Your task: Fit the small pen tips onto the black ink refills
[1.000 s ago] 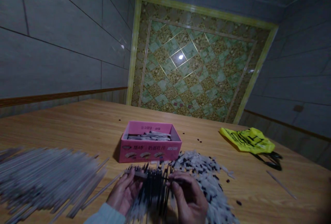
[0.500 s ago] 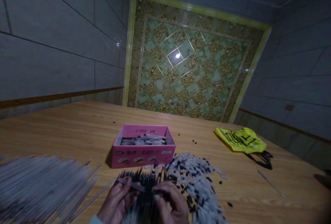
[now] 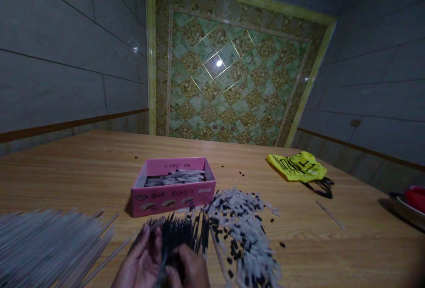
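Observation:
At the bottom centre my left hand [image 3: 143,257] is raised, thumb and forefinger closed together. A dim slim piece seems to be at its fingertips, too blurred to name. Close beside it, my right hand [image 3: 188,266] has its fingers bent in a pinch on a thin dark stick [image 3: 164,259] between the two hands; its lower end is hidden. Just beyond the hands lies a dense bundle of thin dark sticks [image 3: 186,231] with pointed ends. Right of them spreads a heap of small whitish and black pieces [image 3: 254,239].
A pink open box [image 3: 174,197] holding pale sticks with dark ends stands behind the bundle. Many long translucent tubes [image 3: 49,248] lie at left. A yellow bag [image 3: 297,167] with black straps, a lone stick [image 3: 330,215] and a dish with something red [image 3: 415,198] are at right.
The view has shifted, bringing the red item in its dish into sight at right. The pale tube seen in my left fingers no longer shows clearly. My right hand has moved closer to my left.

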Tool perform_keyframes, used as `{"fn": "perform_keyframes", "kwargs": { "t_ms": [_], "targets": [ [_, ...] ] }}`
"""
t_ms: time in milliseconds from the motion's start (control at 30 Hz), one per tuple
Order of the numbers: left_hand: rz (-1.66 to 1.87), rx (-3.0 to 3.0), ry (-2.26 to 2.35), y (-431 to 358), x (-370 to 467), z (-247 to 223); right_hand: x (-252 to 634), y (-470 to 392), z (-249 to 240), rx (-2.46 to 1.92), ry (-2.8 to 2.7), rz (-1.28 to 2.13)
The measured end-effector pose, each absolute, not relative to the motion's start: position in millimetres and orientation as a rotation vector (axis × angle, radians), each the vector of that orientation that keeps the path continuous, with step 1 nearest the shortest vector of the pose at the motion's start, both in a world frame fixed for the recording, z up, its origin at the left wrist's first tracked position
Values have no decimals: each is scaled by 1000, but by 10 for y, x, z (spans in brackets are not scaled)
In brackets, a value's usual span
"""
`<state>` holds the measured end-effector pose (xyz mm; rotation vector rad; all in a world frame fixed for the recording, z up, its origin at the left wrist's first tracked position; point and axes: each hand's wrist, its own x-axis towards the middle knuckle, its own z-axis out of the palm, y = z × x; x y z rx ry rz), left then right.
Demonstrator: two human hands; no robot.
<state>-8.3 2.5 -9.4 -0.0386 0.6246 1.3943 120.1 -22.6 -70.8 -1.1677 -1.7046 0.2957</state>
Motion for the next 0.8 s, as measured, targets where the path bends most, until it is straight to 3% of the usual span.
{"fn": "perform_keyframes", "kwargs": {
  "t_ms": [167,433,700,800],
  "targets": [
    [1435,35,651,48,-127,-384,1602,-108,-335,-1364,-1663,346],
    [1412,141,730,37,-97,-514,2350,172,-193,-1999,-1882,-60],
    [1478,110,768,44,-36,-552,2362,205,-383,-2040,-1869,-99],
    [1498,94,789,38,-9,-525,2262,197,-332,-1867,-1790,3]
  ]
}}
